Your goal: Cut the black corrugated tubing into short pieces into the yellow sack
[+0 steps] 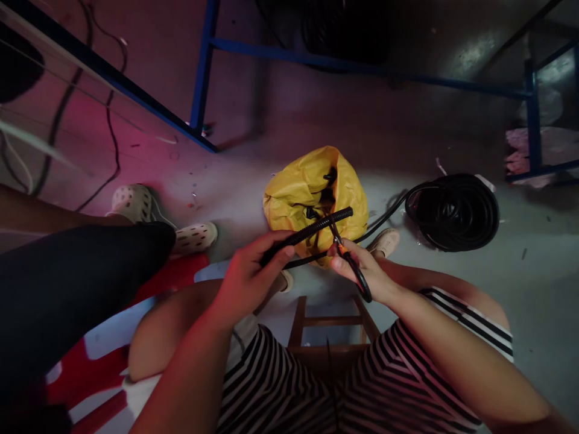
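Observation:
My left hand (253, 268) is closed around a black corrugated tube (316, 226), whose free end points up to the right. In my right hand (362, 268) is a pair of scissors (349, 258) with black handles, the fingers wrapped round them. The scissor blades meet the tube a little short of its free end; whether they cut into it cannot be made out. Below both hands a yellow bag (294, 193) sits on the floor, its top gaping, with dark pieces inside.
A coil of black tubing (452, 212) lies on the floor at right, one length running toward my hands. Blue metal frames (362, 67) stand ahead. Another person's leg (81, 265) and a red stool (176, 277) are at left. Cables (113, 126) trail over the floor.

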A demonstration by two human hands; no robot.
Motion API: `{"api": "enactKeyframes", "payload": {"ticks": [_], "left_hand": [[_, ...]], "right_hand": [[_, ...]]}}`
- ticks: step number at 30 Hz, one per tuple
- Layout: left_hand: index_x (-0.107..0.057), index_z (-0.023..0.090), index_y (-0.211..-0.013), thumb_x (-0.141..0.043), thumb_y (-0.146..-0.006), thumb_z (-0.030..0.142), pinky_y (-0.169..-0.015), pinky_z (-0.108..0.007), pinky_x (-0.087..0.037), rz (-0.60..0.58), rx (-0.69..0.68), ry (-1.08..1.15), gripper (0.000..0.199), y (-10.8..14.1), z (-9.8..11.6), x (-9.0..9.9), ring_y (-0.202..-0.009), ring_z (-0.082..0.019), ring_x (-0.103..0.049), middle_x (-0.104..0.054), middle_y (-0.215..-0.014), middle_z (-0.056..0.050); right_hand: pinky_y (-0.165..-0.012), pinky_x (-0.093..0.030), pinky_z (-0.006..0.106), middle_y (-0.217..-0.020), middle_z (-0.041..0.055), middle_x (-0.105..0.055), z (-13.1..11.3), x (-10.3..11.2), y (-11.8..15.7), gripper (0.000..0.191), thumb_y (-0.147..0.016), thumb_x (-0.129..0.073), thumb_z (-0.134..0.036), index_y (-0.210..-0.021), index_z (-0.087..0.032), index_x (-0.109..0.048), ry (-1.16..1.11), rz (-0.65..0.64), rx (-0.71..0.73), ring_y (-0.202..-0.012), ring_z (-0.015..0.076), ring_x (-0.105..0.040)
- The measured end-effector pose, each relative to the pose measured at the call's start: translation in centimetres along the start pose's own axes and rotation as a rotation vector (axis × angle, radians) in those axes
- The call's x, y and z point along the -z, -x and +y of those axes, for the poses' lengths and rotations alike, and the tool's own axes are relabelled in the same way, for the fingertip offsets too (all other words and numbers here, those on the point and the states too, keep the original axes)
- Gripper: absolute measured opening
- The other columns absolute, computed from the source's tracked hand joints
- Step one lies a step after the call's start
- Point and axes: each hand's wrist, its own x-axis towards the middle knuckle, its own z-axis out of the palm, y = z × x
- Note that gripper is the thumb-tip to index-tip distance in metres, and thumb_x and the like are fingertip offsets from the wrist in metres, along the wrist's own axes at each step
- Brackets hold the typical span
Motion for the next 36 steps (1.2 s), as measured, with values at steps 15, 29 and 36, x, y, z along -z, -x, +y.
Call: {"api": "enactKeyframes", "payload": {"ticks": [15, 29, 36], "left_hand": [[-0.073, 0.015, -0.113, -0.062, -0.091, 0.048, -0.086, -0.035, -0.055, -0.013, 0.043, -0.034, 0.041, -0.1, 0.3, 0.0, -0.093, -0.024, -0.072, -0.080, -0.104, -0.009], [-0.073, 0.015, -0.118, -0.063, -0.090, 0.053, -0.056, -0.025, -0.040, -0.178, 0.149, 0.045, 0.049, -1.7, -2.2, 0.4, -0.059, -0.013, -0.047, -0.059, -0.069, 0.001], [-0.071, 0.013, -0.119, -0.068, -0.086, 0.057, -0.055, -0.023, -0.037, -0.190, 0.213, 0.136, 0.055, -2.7, -3.5, 0.3, -0.060, -0.012, -0.045, -0.053, -0.067, 0.003]], "right_hand": [[-0.070, -0.037, 0.028, -0.086, 0.0001, -0.051, 0.7, 0.0, -0.2, 0.062, -0.081, -0.069, -0.079, -0.095, -0.020, -0.056, -0.039, -0.033, -0.046, -0.079, 0.0165, -0.047], [-0.062, -0.036, 0.027, -0.069, -0.0027, -0.047, 2.5, 0.4, -1.7, 0.062, -0.090, -0.056, -0.079, -0.075, -0.020, -0.048, -0.005, -0.095, -0.046, -0.063, 0.0127, -0.046], [-0.056, -0.043, 0.025, -0.063, -0.0022, -0.052, 3.4, 0.2, -2.8, 0.071, -0.075, -0.062, -0.090, -0.069, -0.021, -0.048, -0.013, -0.081, -0.171, -0.057, 0.0131, -0.054]]}}
